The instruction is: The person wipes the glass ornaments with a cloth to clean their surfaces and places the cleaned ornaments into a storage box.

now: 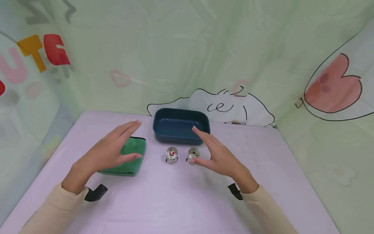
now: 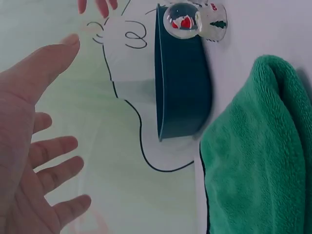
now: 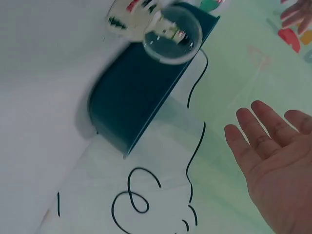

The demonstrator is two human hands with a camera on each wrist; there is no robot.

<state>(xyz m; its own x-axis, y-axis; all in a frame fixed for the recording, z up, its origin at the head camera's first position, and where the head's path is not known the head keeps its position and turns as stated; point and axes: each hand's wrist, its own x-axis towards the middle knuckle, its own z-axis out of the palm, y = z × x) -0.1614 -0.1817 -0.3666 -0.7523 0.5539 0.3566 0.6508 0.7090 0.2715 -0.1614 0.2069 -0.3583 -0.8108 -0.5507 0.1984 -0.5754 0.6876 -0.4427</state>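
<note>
My left hand (image 1: 112,148) hovers over a folded green towel (image 1: 132,157), its fingers extended and thumb held apart, gripping nothing. My right hand (image 1: 219,154) is likewise spread and holds nothing; in the head view its thumb overlaps the right snow globe (image 1: 193,152), and I cannot tell whether they touch there. A second snow globe (image 1: 171,155), with a small red and white figure inside, stands to the left of it. Behind both globes sits a dark blue rectangular bin (image 1: 178,141). In the right wrist view, the right hand (image 3: 278,156) appears apart from the nearby globe (image 3: 173,36).
A pale lilac cloth covers the table (image 1: 163,201). Printed green sheeting (image 1: 175,48) hangs behind and along both sides, close to the table's back edge. Black straps (image 1: 96,193) show at both wrists.
</note>
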